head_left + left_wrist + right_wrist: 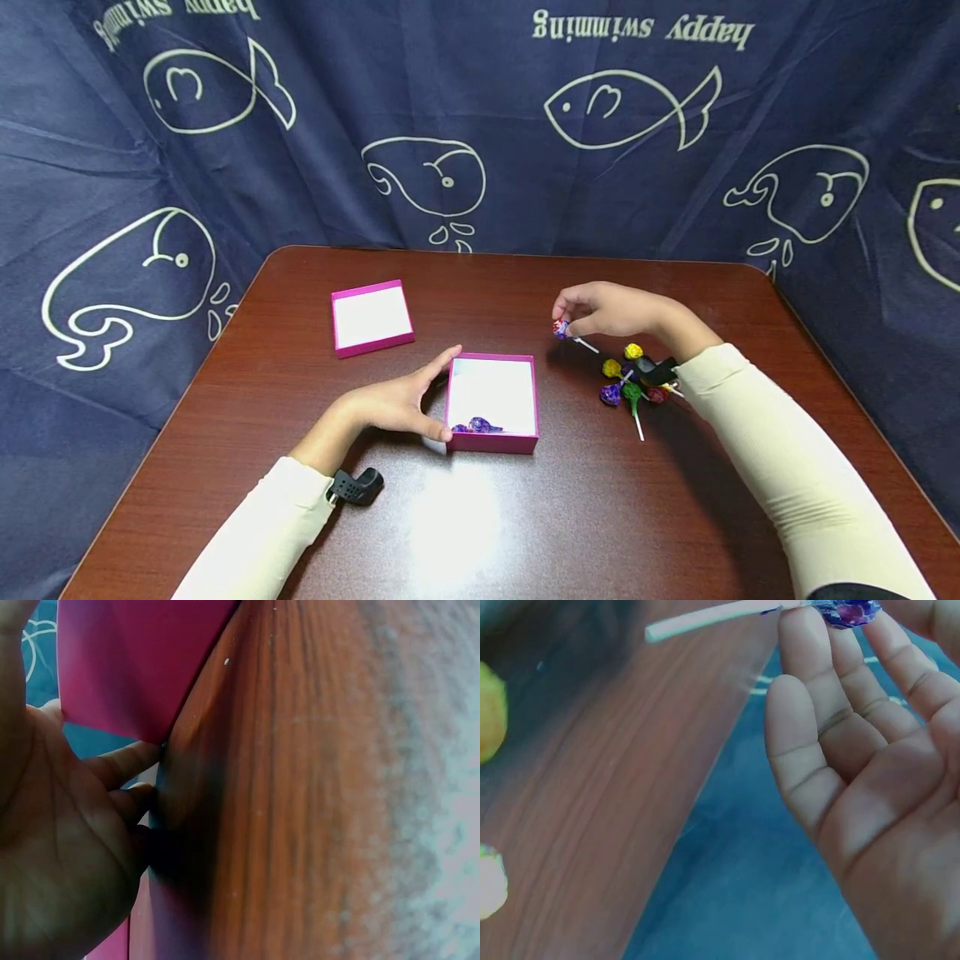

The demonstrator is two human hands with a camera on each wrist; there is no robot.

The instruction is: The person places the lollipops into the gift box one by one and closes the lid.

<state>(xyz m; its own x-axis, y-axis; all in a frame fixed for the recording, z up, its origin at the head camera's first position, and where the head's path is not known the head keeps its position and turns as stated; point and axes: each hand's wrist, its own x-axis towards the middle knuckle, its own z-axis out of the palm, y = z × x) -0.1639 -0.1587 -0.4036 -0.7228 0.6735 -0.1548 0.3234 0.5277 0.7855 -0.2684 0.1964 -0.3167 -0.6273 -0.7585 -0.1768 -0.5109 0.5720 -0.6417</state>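
An open pink box with a white inside stands near the table's middle. Two purple-wrapped lollipops lie along its front wall. My left hand holds the box at its left side, thumb at the front corner and index finger at the back corner. The left wrist view shows the palm beside a pink wall. To the right of the box, my right hand pinches a lollipop by its purple and red wrapped head. Its white stick sticks out freely in the right wrist view.
A shallow pink lid, white inside, lies behind and left of the box. Several lollipops in yellow, purple, green and red wrappers, among them a green one, are piled under the right wrist. A dark blue cloth hangs behind the table.
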